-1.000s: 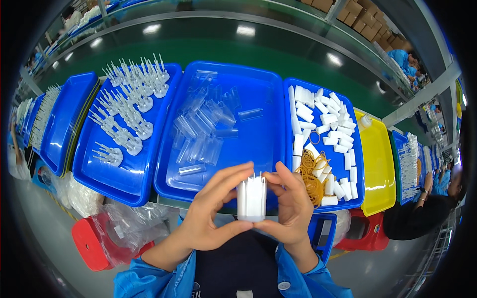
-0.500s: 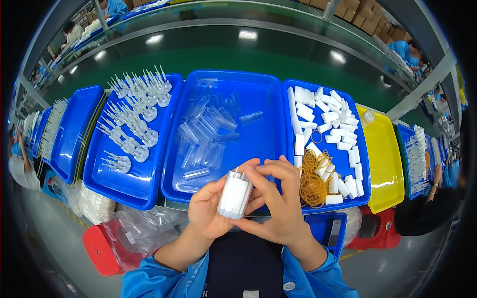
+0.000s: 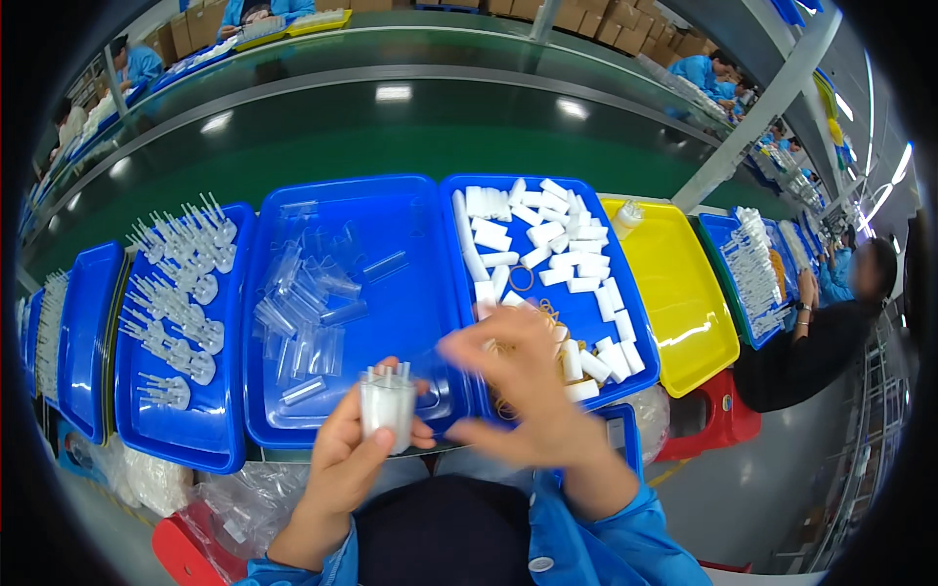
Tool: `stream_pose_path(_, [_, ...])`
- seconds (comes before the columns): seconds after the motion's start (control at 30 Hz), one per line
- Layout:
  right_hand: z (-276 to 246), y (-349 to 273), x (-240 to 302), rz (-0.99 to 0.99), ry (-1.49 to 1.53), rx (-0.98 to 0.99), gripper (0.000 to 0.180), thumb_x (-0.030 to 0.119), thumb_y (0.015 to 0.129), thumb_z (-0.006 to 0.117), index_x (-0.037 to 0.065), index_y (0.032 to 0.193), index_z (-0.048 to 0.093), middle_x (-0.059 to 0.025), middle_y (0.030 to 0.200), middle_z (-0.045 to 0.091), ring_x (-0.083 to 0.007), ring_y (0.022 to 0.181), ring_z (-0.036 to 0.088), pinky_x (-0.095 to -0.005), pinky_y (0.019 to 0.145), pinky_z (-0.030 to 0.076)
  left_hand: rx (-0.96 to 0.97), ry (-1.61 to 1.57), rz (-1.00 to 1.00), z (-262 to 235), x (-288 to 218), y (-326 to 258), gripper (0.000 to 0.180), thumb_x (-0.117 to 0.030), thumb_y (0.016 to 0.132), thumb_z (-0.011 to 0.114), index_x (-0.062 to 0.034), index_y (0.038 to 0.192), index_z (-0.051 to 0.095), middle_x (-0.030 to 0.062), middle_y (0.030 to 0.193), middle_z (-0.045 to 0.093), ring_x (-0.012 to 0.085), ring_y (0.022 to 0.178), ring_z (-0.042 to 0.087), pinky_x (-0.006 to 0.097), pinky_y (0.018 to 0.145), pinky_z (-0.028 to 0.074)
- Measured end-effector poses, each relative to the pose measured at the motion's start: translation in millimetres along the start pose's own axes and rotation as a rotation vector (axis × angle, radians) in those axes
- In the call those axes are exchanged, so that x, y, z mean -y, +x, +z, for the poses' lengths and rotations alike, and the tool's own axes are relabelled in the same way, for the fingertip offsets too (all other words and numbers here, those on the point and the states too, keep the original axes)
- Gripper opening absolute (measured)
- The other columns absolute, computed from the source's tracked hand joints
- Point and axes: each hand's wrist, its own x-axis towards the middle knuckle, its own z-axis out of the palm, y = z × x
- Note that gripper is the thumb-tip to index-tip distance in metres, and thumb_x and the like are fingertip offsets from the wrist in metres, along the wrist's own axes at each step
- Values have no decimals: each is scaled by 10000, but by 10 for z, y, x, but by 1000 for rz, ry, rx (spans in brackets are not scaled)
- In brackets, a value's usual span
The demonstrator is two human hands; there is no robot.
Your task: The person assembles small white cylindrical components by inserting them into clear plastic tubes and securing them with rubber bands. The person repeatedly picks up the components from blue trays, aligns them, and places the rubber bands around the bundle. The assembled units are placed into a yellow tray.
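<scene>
My left hand (image 3: 342, 449) is closed around a bundle of white cylindrical pieces (image 3: 388, 408) in clear tubes, held upright with thin prongs sticking out of its top. To its right my right hand (image 3: 542, 410), blurred by motion, has thumb and fingers apart with nothing visible between them. It hovers over the near edge of a blue tray, partly hiding tan rubber bands (image 3: 547, 313). Many short white cylinders (image 3: 584, 259) lie in that same tray. Loose clear tubes (image 3: 293, 288) lie in the middle blue tray (image 3: 410, 234).
The left blue tray (image 3: 205, 439) holds rows of pronged pale bases (image 3: 181, 327). A yellow tray (image 3: 694, 337) on the right has a similar bundle (image 3: 628, 217) at its far end. Red stools (image 3: 718, 420) stand below. A co-worker in dark clothing (image 3: 811, 342) sits at the right.
My right hand has let go of the bundle and moved away toward the rubber bands. My left hand alone now keeps the bundle. The whole view has turned rightward.
</scene>
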Motion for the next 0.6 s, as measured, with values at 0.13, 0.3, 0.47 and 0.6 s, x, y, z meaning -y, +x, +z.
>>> stream_pose_path(0.13, [-721, -113, -485, 272, -370, 45, 366, 62, 687, 720, 82, 1050, 677, -93, 1065, 590, -298, 1075, 532, -421, 959, 355, -62, 55, 108, -91, -49, 32, 670, -151, 942, 543, 87, 1476, 215, 184, 1197, 574, 230, 945, 632, 375, 822, 534])
stream_pose_path(0.3, [-699, -203, -963, 294, -179, 129, 107, 22, 717, 699, 35, 808, 645, -124, 861, 642, -300, 805, 624, -353, 732, 485, -77, 104, 147, -104, -13, 73, 640, -176, 941, 555, 71, 1457, 268, 179, 1061, 613, 218, 891, 636, 339, 745, 536])
stream_pose_path(0.47, [-627, -132, -822, 298, 9, -274, 83, -45, 729, 653, 13, 769, 609, -107, 898, 592, -222, 873, 605, -308, 782, 462, -148, 71, 168, -92, -29, 37, 554, -254, 910, 609, 46, 1327, 402, 187, 1049, 610, 202, 768, 639, 259, 566, 489])
stream_pose_path(0.6, [-529, -50, -669, 421, 252, -364, 102, -86, 728, 649, -8, 753, 590, -50, 901, 512, -137, 903, 566, -268, 796, 448, -45, -78, 59, -67, -36, 23, 525, -226, 915, 600, 61, 1319, 423, 182, 1065, 623, 187, 763, 641, 248, 568, 477])
